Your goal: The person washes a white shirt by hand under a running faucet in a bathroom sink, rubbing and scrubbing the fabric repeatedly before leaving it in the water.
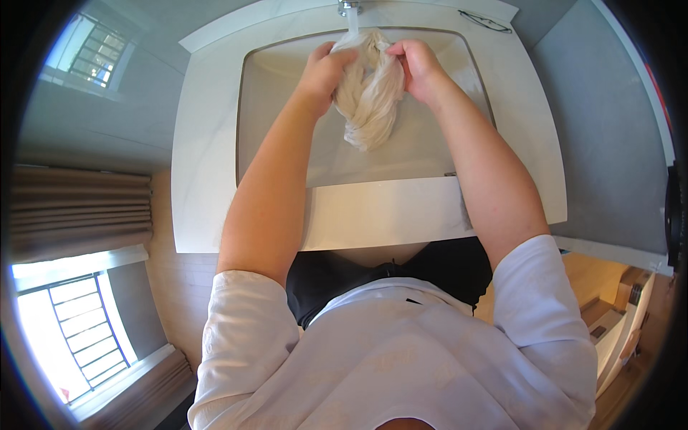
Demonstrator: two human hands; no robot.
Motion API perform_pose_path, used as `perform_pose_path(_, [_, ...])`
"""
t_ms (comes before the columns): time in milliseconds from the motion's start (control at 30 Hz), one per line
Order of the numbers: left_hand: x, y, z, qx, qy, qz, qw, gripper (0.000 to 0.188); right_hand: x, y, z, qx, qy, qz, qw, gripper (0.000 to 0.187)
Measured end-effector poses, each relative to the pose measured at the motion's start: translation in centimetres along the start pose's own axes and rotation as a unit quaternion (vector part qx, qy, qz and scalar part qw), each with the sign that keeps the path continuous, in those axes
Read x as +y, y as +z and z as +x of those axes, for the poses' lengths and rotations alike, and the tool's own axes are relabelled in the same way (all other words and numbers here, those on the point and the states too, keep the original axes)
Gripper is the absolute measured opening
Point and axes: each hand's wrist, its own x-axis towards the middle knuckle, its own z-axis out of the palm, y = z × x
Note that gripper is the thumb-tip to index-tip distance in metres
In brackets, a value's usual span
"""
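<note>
At the top centre of the frame both hands held a bunched, pale cream cloth (369,89) over the sink (287,136), right under the tap (348,7), from which a thin stream of water fell onto the cloth's upper end; the left hand (324,72) had its fingers closed on the cloth's left side, and the right hand (419,68) had its fingers closed on the upper right; the cloth's lower end hung free, twisted, above the basin floor; the white table (208,143) framed the sink, and a pair of glasses (486,21) lay on it at the upper right; this looked like the rinsing step; the next move would likely call for a firm twist over the basin.
</note>
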Motion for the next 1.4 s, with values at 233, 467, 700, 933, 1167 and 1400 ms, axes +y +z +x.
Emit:
perform_pose_path(233, [1.3,-0.1,-0.9,-0.094,-0.006,0.074,0.993,0.04,-0.8,-1.2,0.4,0.011,-0.009,0.021,1.0,0.02])
perform_pose_path(467, [-0.6,-0.4,0.2,-0.024,0.016,0.178,0.984,0.045,0.8,-1.1,0.7,-0.032,0.025,-0.158,0.987,0.028])
perform_pose_path(700, [-0.4,-0.1,0.2,0.009,0.05,0.208,0.977,0.043,0.5,1.2,-1.5,-0.051,0.029,-0.253,0.966,0.063])
perform_pose_path(933, [0.4,0.0,-0.5,0.06,-0.004,0.086,0.995,0.039,0.4,1.3,-1.5,-0.038,0.074,-0.327,0.941,0.059])
perform_pose_path(1167, [0.6,0.1,-0.4,0.065,-0.018,0.07,0.995,0.041,0.7,0.0,-0.6,-0.083,0.063,-0.194,0.975,0.041])
perform_pose_path(1400, [1.0,-0.7,-0.3,0.084,-0.001,0.067,0.994,0.042,1.9,0.9,0.3,-0.152,0.048,0.015,0.987,0.037])
